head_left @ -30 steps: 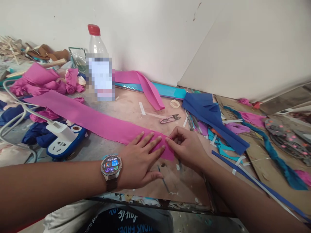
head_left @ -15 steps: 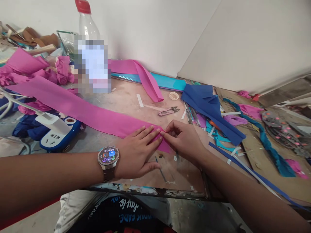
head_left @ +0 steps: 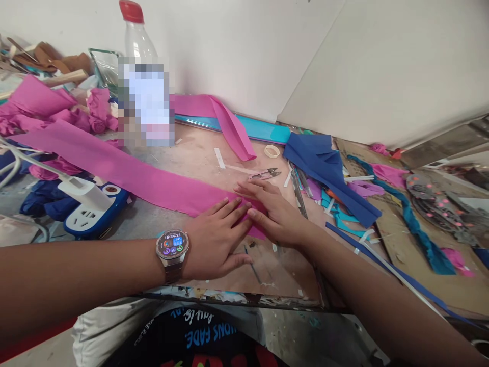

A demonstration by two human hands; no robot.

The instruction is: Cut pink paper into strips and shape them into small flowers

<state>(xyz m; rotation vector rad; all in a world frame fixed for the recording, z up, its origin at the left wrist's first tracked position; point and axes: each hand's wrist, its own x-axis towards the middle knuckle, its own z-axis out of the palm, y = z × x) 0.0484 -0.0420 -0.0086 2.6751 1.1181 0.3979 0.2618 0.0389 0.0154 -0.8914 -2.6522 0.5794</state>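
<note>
A long pink fabric strip point(head_left: 153, 183) runs from the upper left across the board to my hands. My left hand point(head_left: 216, 239), with a watch point(head_left: 172, 247) at its wrist, lies flat with its fingertips on the strip's near end. Over that same end rests my right hand point(head_left: 273, 211), palm down and fingers stretched out, its thumb close to the left fingertips. It partly covers the strip's tip. Just beyond the right fingers lie pink-handled thread snips point(head_left: 267, 174), their handle partly hidden.
Behind stand a red-capped bottle point(head_left: 139, 43) and a blurred phone-like screen point(head_left: 151, 104). A blue power strip point(head_left: 93, 206) sits at left. A tape ring point(head_left: 272, 151) and folded dark blue fabric point(head_left: 324, 168) lie to the right. The board's worn front edge point(head_left: 237, 300) is near me.
My right hand has gone from a pinch at the strip's end to flat, stretched fingers over it, now overlapping the snips' handle. My left hand has stayed in place.
</note>
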